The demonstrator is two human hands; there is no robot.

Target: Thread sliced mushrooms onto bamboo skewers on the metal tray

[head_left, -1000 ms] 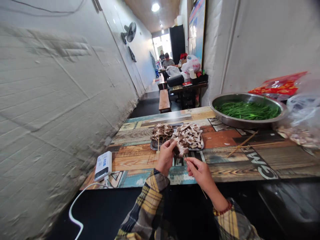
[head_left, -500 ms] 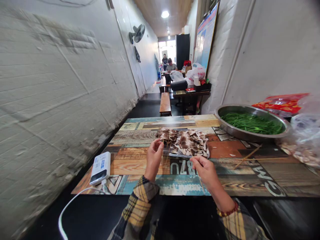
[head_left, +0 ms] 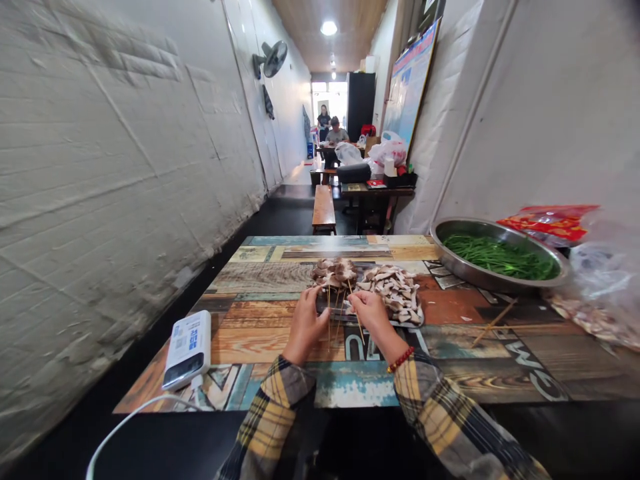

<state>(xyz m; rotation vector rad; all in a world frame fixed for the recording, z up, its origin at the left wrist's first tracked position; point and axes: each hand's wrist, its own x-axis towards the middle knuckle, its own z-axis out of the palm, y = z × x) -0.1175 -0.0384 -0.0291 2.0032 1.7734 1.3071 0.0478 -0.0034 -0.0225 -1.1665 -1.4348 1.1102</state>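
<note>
Now the left hand (head_left: 306, 327) pinches a bamboo skewer (head_left: 329, 333) and the right hand (head_left: 373, 315) a second one (head_left: 357, 325), a threaded bunch of mushroom slices (head_left: 334, 272) just ahead of the grip, a loose pile (head_left: 393, 292) yet unthreaded on the metal tray (head_left: 411, 323) beyond the right hand.

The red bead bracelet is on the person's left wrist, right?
Not quite: the red bead bracelet is on the person's right wrist, not the left. The head view shows it.
</note>
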